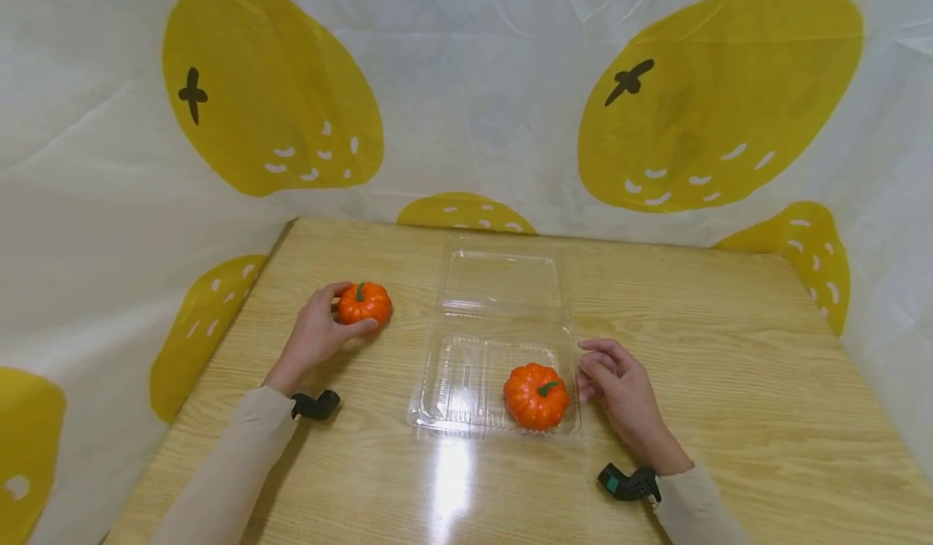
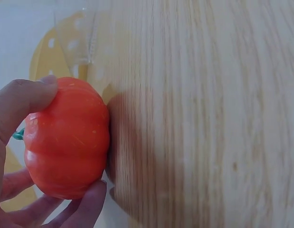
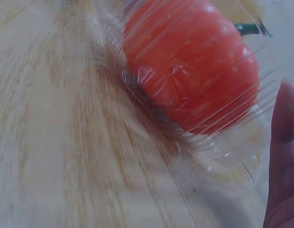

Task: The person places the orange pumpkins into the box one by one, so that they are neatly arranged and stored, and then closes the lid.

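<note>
My left hand [image 1: 318, 330] holds a small orange toy pumpkin [image 1: 364, 304] with a green stem, thumb on one side and fingers on the other. In the left wrist view, that pumpkin [image 2: 68, 140] sits between thumb and fingertips, very near the tabletop. A second orange pumpkin [image 1: 535, 397] lies in the right part of a clear plastic clamshell container [image 1: 455, 387], its lid [image 1: 503, 282] folded back. Beside the container's right edge is my right hand [image 1: 619, 387], fingers loosely bent, holding nothing. The right wrist view shows the second pumpkin [image 3: 192, 66] through the ribbed clear wall.
The container stands mid-way on a light wooden table [image 1: 729, 415]. A white sheet [image 1: 481, 108] printed with yellow fruit shapes hangs behind and at both sides. Black wrist cameras [image 1: 317, 405] are strapped to both wrists.
</note>
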Demonstrator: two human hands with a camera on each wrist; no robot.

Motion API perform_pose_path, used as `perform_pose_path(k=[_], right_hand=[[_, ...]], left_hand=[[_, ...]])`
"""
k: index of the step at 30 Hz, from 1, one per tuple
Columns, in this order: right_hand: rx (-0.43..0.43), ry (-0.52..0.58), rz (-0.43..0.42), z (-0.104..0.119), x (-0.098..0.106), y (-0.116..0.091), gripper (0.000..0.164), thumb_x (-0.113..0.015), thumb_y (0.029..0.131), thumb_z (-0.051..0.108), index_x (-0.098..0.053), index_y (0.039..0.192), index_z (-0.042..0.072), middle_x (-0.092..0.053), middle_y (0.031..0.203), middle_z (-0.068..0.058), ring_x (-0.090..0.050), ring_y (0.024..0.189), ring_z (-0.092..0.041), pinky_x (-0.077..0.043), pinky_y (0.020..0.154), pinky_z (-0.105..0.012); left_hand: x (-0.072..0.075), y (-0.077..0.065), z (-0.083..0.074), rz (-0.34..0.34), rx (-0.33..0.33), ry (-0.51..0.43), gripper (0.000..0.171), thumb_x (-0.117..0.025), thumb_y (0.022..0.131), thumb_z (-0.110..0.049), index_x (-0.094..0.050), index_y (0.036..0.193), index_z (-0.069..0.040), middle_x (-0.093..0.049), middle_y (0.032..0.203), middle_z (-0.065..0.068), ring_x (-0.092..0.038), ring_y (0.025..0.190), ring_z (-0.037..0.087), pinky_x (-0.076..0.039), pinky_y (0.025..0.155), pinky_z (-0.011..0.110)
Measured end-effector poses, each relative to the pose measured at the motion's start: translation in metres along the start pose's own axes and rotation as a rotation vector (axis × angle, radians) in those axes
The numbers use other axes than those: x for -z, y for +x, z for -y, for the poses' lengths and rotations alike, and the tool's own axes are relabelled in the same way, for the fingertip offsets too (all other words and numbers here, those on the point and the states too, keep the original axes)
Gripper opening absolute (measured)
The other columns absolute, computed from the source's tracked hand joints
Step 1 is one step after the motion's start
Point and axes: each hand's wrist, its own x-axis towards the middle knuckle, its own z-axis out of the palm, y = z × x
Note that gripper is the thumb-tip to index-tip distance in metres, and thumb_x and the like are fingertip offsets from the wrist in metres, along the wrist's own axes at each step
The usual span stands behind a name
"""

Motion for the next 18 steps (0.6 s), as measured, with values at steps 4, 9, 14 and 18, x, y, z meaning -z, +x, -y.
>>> perform_pose_path(k=[4,9,14,18], right_hand=[[-0.006,-0.004,-0.002,-0.001,0.001,-0.001,0.027,-0.059,0.104,0.006,-0.05,0.125,-0.01,-0.067,0.083,0.003,-0.064,0.068,-0.007,-0.06,0.056,-0.022],[-0.019,-0.014,-0.008,-0.002,0.001,-0.001,0.03,-0.059,0.104,0.007,-0.049,0.126,-0.011,-0.067,0.082,0.003,-0.063,0.068,-0.007,-0.06,0.056,-0.022],[-0.028,-0.017,-0.009,-0.001,0.002,0.0,0.031,-0.06,0.104,0.008,-0.049,0.127,-0.009,-0.067,0.082,0.003,-0.063,0.068,-0.007,-0.06,0.057,-0.023],[-0.028,-0.021,-0.001,0.0,0.002,0.0,0.03,-0.059,0.104,0.008,-0.049,0.127,-0.008,-0.067,0.083,0.004,-0.063,0.068,-0.007,-0.06,0.057,-0.022]], left_hand=[[0.0,-0.001,0.0,0.011,-0.016,0.031,0.086,-0.085,0.086,-0.031,-0.041,0.154,0.0,-0.045,0.154,0.028,-0.057,0.131,0.047,-0.053,0.109,0.057],[0.001,-0.002,-0.003,0.013,-0.025,0.044,0.086,-0.085,0.087,-0.033,-0.041,0.154,-0.002,-0.044,0.155,0.028,-0.057,0.131,0.048,-0.054,0.108,0.057],[0.003,-0.003,-0.01,0.008,-0.042,0.029,0.087,-0.085,0.087,-0.033,-0.041,0.155,-0.003,-0.045,0.154,0.027,-0.057,0.13,0.046,-0.055,0.107,0.056],[0.004,-0.004,-0.015,0.005,-0.067,0.023,0.086,-0.086,0.086,-0.032,-0.042,0.154,-0.003,-0.046,0.152,0.026,-0.057,0.13,0.044,-0.056,0.106,0.055]])
